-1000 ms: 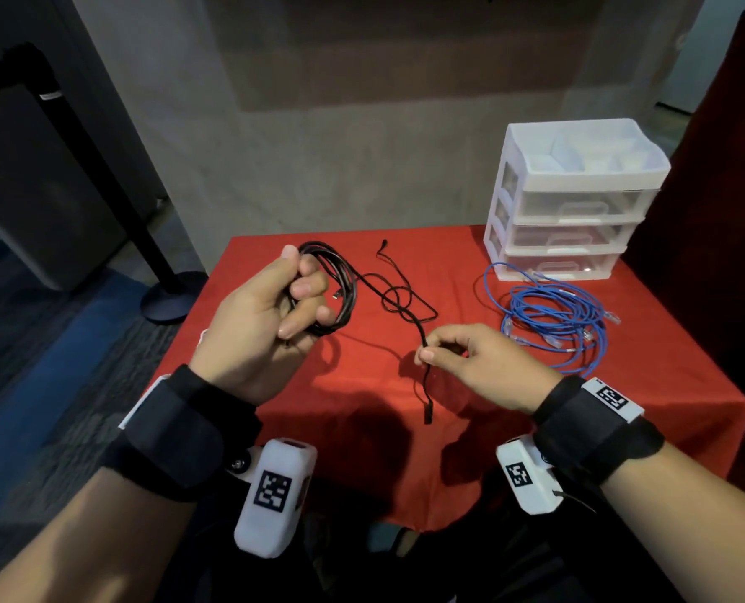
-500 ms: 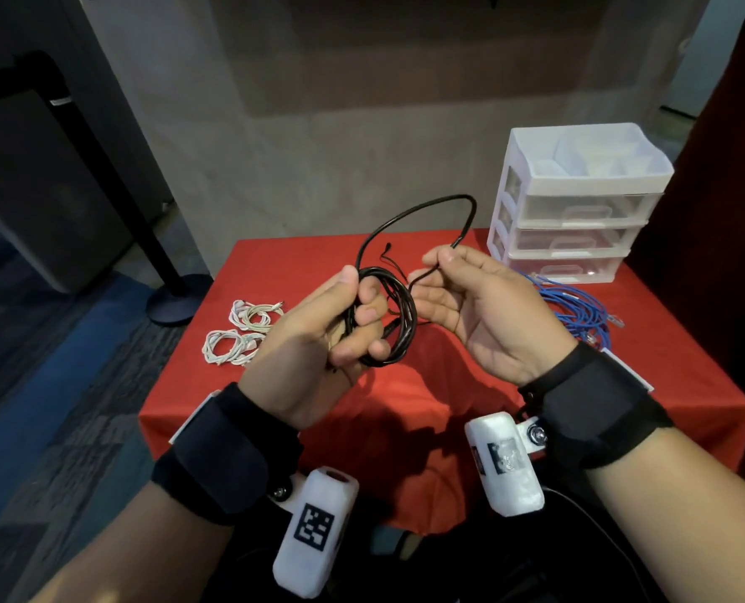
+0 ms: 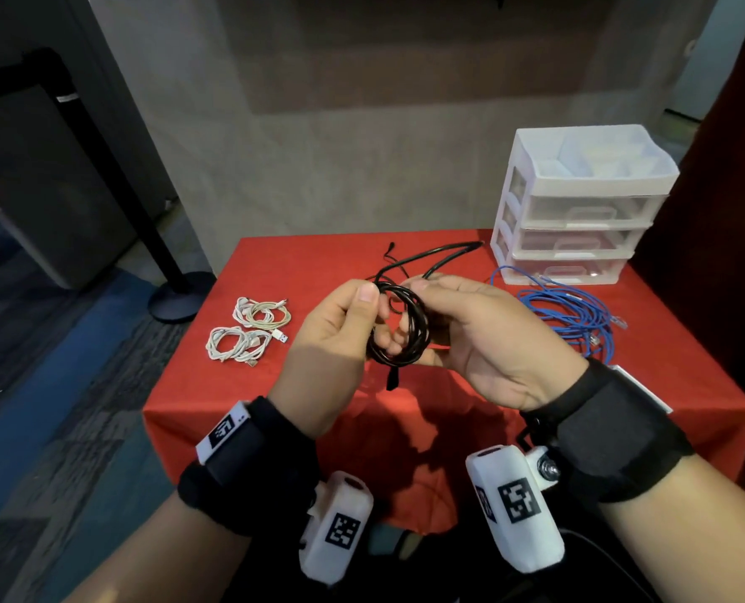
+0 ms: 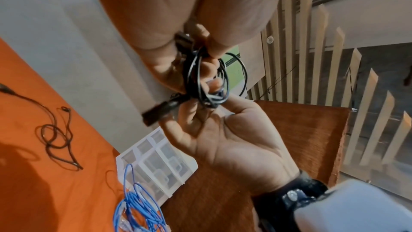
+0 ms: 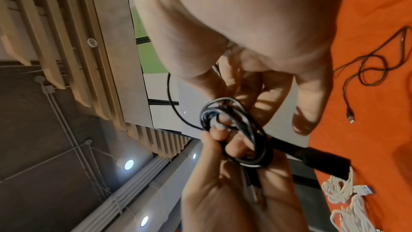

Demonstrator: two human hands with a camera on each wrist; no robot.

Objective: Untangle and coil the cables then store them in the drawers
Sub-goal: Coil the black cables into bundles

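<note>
I hold a black cable [image 3: 405,341] wound into a small coil in the air above the red table [image 3: 275,385]. My left hand [image 3: 375,319] grips the coil's left side with the thumb on top. My right hand [image 3: 423,315] holds the right side with its fingers curled round the strands. A loose length of the cable arcs up and back over the table, and a black plug [image 3: 391,378] hangs below the coil. The wrist views show the coil [image 4: 200,80] [image 5: 243,130] pinched between the fingers of both hands. The white drawer unit [image 3: 579,206] stands at the back right with its drawers closed.
A tangled blue cable [image 3: 571,315] lies in front of the drawers. Two coiled white cables [image 3: 262,315] [image 3: 236,343] rest at the table's left. A thin black cable [image 4: 55,135] lies loose mid-table. A black stanchion base [image 3: 179,293] stands on the floor to the left.
My right hand brought the black cable's tail up from the table to the coil. The tall free loop has come down to a short arc. Both hands now meet on the coil.
</note>
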